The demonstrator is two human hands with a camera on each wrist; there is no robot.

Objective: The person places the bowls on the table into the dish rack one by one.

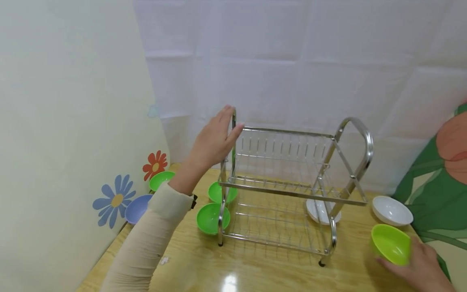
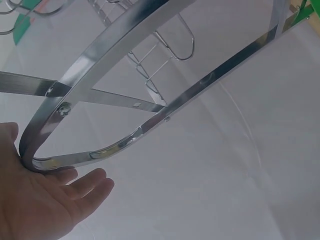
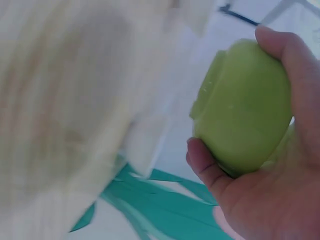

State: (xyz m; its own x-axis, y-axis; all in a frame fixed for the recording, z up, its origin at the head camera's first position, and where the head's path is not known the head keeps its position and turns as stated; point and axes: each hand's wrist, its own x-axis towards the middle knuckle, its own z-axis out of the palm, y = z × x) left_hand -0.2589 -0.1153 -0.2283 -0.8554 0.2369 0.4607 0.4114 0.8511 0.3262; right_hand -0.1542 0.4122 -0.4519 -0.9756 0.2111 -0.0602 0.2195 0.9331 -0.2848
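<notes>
A two-tier metal dish rack (image 1: 281, 193) stands on the wooden table. My left hand (image 1: 215, 140) rests on the top of its left end frame, fingers fairly straight. In the left wrist view the palm of that hand (image 2: 45, 202) lies against the curved metal bar (image 2: 37, 132), with the thumb on one side and the fingers on the other. At the lower right, my right hand (image 1: 425, 263) grips a yellow-green bowl (image 1: 390, 244), its inside partly visible. The right wrist view shows the bowl (image 3: 245, 107) from its underside, between thumb and fingers.
Two green bowls (image 1: 213, 219) stand by the rack's left leg. Farther left are a purple bowl (image 1: 136, 209) and another green bowl (image 1: 160, 178). One white bowl (image 1: 316, 211) sits behind the rack's right legs, another white bowl (image 1: 392, 211) near the right edge.
</notes>
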